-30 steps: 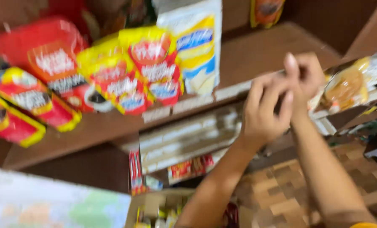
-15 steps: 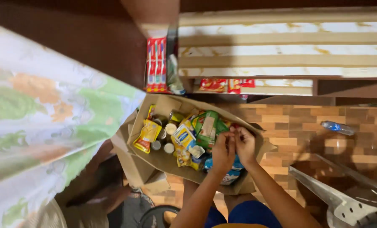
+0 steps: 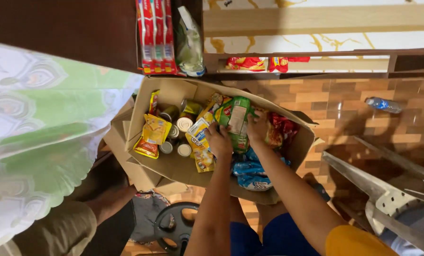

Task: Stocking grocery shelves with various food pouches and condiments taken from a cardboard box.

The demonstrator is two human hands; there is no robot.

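Both my hands reach down into an open cardboard box (image 3: 171,163) on the floor. My left hand (image 3: 218,140) and my right hand (image 3: 256,127) grip the two sides of a green snack packet (image 3: 235,118) lying on top of the goods. Around it lie yellow packets (image 3: 153,135), several tin cans (image 3: 183,124), red packets (image 3: 281,128) and a blue packet (image 3: 247,168). My forearms run up from the lower edge of the view.
A cloth with a green and white pattern (image 3: 36,137) fills the left. Red toothbrush packs (image 3: 155,38) hang above the box. A plastic bottle (image 3: 383,105) lies on the brick-pattern floor. A metal chair frame (image 3: 378,185) stands right. A weight plate (image 3: 174,225) lies below the box.
My view dropped from the shelf of packets to the box on the floor. My hands came down from the shelf and now hold the green packet inside the box.
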